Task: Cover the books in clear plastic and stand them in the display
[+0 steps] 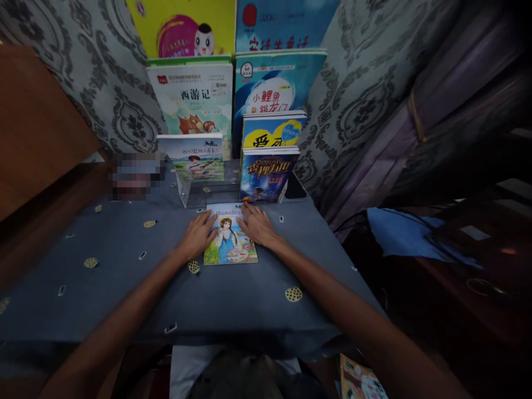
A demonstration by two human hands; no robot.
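A paperback book [231, 244] lies flat on the table, its cover showing a girl in a hat and blue overalls. Along its left edge rests my left hand [198, 230], fingers stretched out and touching the cover. My right hand [257, 223] lies over the upper right part of the same book, fingers extended and flat. Just beyond it stands a clear tiered book rack [203, 194]. The rack's front row holds a book with a guitar player [195, 160] on the left and a dark blue book [268, 177] on the right.
Taller books rise behind, among them a white-green one [191, 100] and a teal one [274, 83]. A dark phone-like object [295, 187] lies right of the rack. The patterned tablecloth [124, 266] covers the table. Another book [361, 381] sits below the front edge.
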